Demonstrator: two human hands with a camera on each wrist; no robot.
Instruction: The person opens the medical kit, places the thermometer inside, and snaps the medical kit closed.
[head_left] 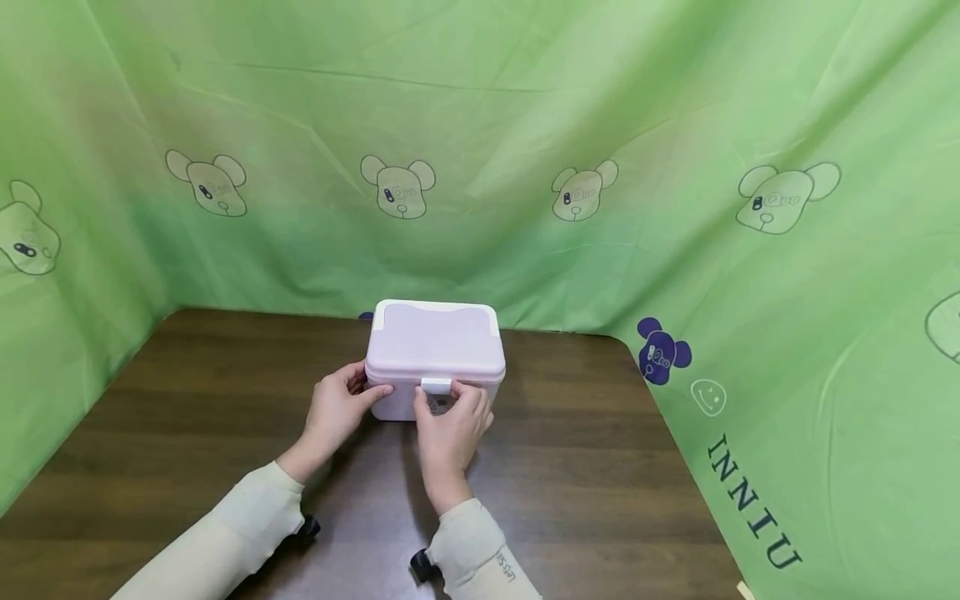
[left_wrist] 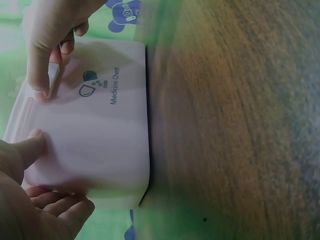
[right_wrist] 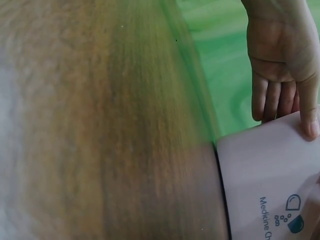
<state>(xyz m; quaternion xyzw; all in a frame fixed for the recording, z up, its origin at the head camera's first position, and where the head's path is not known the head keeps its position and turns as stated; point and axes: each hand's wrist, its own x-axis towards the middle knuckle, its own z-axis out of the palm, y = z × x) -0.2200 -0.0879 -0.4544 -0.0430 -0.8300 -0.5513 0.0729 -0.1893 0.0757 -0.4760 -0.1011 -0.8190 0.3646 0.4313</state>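
Hands [head_left: 341,408] [head_left: 450,425] holding medicine box [head_left: 435,350], thumb at latch [head_left: 436,386]

Pale lilac box [head_left: 435,350], bear-print green cloth [head_left: 675,125]
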